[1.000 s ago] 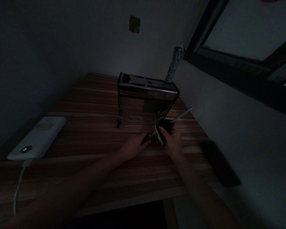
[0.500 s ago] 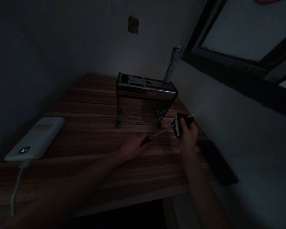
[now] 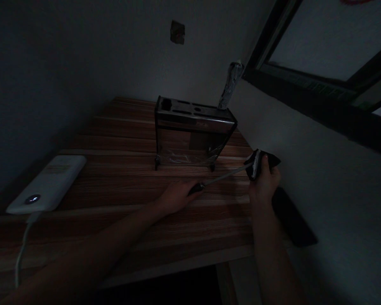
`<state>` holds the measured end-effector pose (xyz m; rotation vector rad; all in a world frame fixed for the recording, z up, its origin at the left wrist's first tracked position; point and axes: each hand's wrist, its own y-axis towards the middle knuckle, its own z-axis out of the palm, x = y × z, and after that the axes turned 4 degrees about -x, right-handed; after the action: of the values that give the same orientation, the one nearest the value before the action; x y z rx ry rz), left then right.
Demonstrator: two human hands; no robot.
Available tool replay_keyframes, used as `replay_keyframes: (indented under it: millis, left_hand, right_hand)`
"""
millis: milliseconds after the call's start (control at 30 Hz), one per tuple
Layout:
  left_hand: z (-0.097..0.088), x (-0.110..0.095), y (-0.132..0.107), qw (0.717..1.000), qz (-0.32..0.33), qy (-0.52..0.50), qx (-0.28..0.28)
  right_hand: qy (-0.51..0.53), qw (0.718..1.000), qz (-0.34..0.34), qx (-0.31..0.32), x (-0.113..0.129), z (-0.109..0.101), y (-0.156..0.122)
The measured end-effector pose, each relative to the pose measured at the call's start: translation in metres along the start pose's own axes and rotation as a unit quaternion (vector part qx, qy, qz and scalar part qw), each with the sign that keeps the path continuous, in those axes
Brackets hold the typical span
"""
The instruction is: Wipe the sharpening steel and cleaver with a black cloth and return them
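My left hand is closed round the black handle of a sharpening steel, whose thin metal rod slants up to the right. My right hand grips a folded black cloth with a whitish edge. The cloth is wrapped round the far end of the rod and hides its tip. Behind the hands stands a knife block with slots in its metal top and a clear front. A grey wrapped handle sticks up from its right end.
A white power bank with a cable lies at the left on the striped wooden table. A dark flat object, perhaps a phone, lies by the wall at the right. A dark window frame juts out above.
My right hand has slid the cloth to the right along the rod, covering the tip that stuck out before. The left hand has stayed in place on the handle.
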<state>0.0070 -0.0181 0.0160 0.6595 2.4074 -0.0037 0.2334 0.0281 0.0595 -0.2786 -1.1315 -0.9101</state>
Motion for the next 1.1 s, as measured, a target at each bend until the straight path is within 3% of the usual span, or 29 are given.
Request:
replay_keyframes:
  millis: [200,400,667,867,1100]
  left_hand:
    - [0.000,0.000,-0.001,1.000,0.006,0.006,0.005]
    - [0.001,0.001,0.000,1.000,0.019,0.003,-0.009]
    - [0.002,0.002,0.001,1.000,-0.002,-0.005,-0.011]
    - [0.001,0.000,0.002,1.000,-0.018,-0.010,-0.021]
    - [0.001,0.001,0.003,0.999,-0.034,-0.021,-0.026]
  right_hand:
    - [0.007,1.000,-0.020,-0.008,-0.001,-0.002,0.003]
    - [0.005,0.999,0.035,-0.004,-0.003,0.000,-0.001]
    - [-0.027,0.997,0.060,0.043,-0.012,0.006,-0.017]
    - [-0.066,0.981,0.133,0.124,-0.016,0.011,-0.041]
    - [-0.081,0.954,0.172,0.231,-0.032,0.009,-0.061]
